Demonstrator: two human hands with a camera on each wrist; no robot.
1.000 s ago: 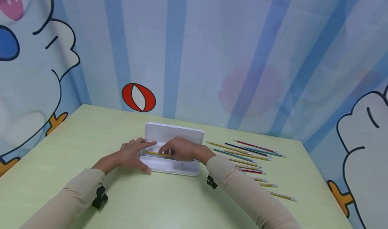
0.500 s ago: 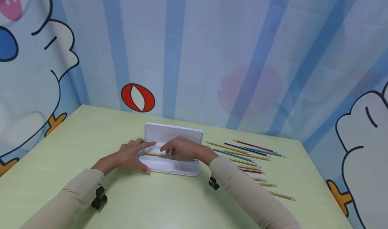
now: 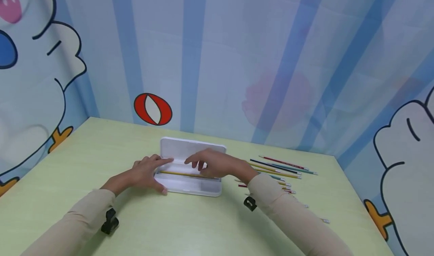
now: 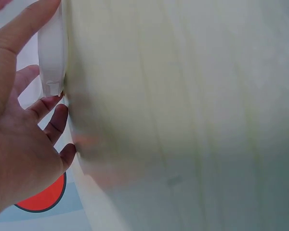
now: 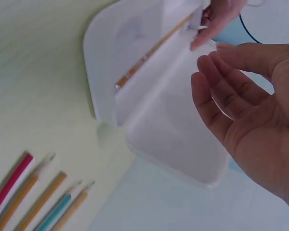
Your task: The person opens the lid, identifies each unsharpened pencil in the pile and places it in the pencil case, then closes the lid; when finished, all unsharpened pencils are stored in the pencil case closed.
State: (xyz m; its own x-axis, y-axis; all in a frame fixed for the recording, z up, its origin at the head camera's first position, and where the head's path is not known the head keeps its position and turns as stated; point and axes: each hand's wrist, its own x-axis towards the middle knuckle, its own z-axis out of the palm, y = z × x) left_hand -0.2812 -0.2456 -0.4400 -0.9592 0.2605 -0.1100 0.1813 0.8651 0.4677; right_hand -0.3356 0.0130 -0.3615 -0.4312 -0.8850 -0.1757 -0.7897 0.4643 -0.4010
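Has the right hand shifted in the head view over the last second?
Yes. Against the open white case, the right hand has moved to the right, away from the yellow pencil lying inside.

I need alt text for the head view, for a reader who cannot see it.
An open white pencil case holds a yellow pencil; a person's left hand grips the case's left end and the empty right hand hovers above it. More pencils lie on the table to the right.
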